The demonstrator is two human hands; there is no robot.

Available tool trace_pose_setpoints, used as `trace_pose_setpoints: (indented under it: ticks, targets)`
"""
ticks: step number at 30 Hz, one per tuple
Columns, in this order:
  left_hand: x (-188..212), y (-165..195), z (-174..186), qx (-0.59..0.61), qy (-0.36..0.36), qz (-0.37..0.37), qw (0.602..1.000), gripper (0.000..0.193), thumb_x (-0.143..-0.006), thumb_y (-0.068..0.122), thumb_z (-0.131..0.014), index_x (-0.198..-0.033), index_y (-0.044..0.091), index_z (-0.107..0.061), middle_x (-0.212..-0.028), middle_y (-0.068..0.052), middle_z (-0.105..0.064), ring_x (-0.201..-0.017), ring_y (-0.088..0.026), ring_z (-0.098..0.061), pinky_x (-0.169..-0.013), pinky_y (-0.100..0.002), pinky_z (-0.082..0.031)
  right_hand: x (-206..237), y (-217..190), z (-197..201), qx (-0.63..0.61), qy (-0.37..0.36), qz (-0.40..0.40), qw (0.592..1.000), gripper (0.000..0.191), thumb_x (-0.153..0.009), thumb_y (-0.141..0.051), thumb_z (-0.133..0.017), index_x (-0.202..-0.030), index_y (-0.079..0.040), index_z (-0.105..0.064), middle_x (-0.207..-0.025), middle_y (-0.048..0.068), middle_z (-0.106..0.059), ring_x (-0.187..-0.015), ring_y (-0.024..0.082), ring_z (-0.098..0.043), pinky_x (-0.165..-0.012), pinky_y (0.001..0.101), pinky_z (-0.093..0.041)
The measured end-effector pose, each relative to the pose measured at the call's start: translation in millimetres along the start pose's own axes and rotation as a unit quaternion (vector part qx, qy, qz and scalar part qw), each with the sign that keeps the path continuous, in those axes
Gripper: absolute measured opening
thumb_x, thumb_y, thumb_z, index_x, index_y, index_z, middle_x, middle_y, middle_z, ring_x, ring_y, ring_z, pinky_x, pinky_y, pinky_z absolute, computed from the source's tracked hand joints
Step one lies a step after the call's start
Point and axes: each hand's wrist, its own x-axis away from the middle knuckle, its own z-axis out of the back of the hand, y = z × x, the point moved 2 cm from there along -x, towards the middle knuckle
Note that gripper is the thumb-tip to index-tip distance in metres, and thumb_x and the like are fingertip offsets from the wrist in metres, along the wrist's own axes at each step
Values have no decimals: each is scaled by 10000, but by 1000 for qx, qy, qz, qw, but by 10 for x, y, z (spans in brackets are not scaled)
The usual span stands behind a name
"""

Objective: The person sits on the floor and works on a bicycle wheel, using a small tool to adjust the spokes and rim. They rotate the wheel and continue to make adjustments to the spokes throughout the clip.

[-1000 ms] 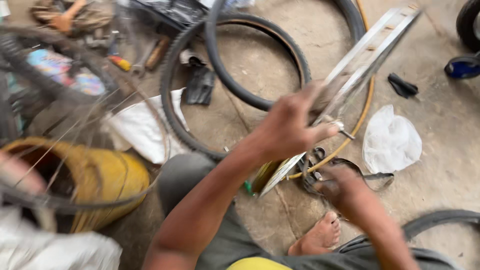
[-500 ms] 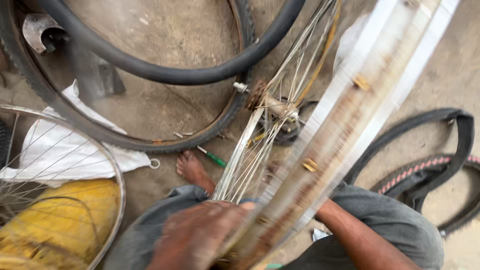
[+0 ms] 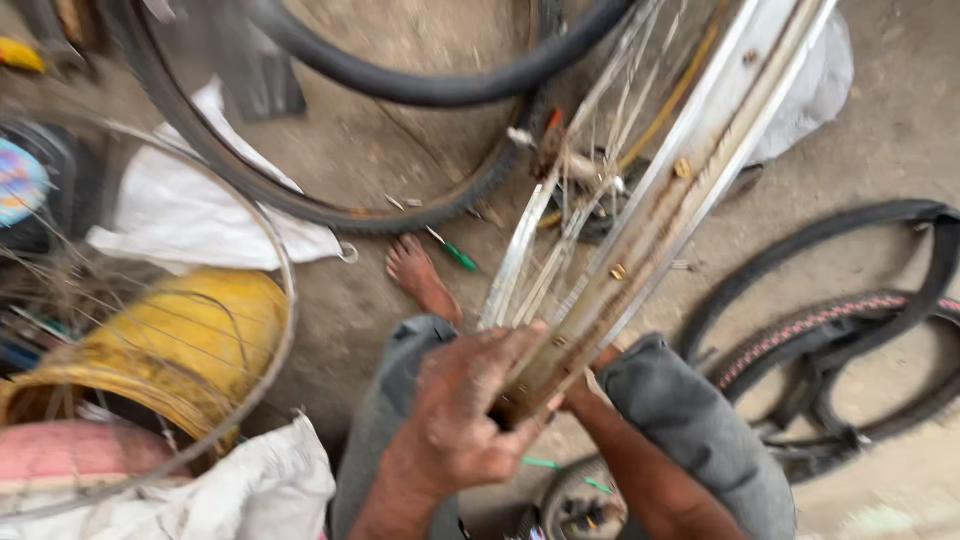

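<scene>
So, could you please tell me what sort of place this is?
Probably an informal bicycle repair spot on a bare concrete floor: black rubber tyres lie about, and the left hand grips a worn silver spoked wheel rim.

A bare metal wheel rim (image 3: 660, 215) is held tilted, running from the upper right down to the left hand (image 3: 465, 410), whose fingers are wrapped around its lower edge. The right hand is mostly hidden behind the rim; only its forearm (image 3: 650, 475) is seen. Left of the rim a bare foot (image 3: 420, 275) and a green-handled screwdriver (image 3: 450, 250) are seen on the concrete floor (image 3: 880, 130), beyond them a black tyre (image 3: 300, 205), and right of the rim further tyres (image 3: 850, 330).
</scene>
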Motion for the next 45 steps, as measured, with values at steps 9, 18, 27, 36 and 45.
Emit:
trace_pose_setpoints:
  ticks: [9,18,27,36,45]
  targets:
    - [149,-8,-127,2,25,25,999,621,-778,48,-844,-1335,-9,-577,-1202,-204,-702,-1092,-379,-738,-956,-450,-613,399,-736,-195,-199,17,-20,980,481,-973,-308,-698,-1367,-69,-561,-1269,152,-630,-1194,244,-598,-991,412,-497]
    - [204,682,417,-62,85,19,994,482,-830,97,-827,-1256,-11,-629,-934,-200,-699,-864,-412,-691,-750,-505,-554,1855,-2048,201,80,61,-127,987,363,-877,-275,-757,-1141,-42,-670,-977,150,-696,-886,259,-655,-782,405,-530]
    - [1334,2514,2663,-111,157,-44,980,591,-804,66,-802,-1327,-70,-564,-805,-153,-678,-696,-338,-683,-633,-472,-540,3577,-3485,713,-283,220,-43,933,171,-906,-206,-732,-802,-112,-634,-638,55,-544,-509,196,-518,-511,390,-529]
    - [2231,3228,4308,-74,361,-3,930,332,-907,81,-768,-1190,-14,-624,-774,-109,-701,-616,-226,-694,-522,-376,-571,4544,-4650,604,-391,351,105,844,206,-1036,-292,-689,-960,-106,-645,-767,27,-615,-620,175,-548,-601,390,-539]
    - [2468,3589,5428,-105,528,97,837,282,-840,97,-792,-1058,-16,-654,-774,-121,-708,-619,-197,-684,-576,-343,-560,4320,-5926,359,-368,308,75,874,208,-1021,-329,-683,-949,-141,-630,-762,51,-605,-598,186,-527,-588,403,-511]
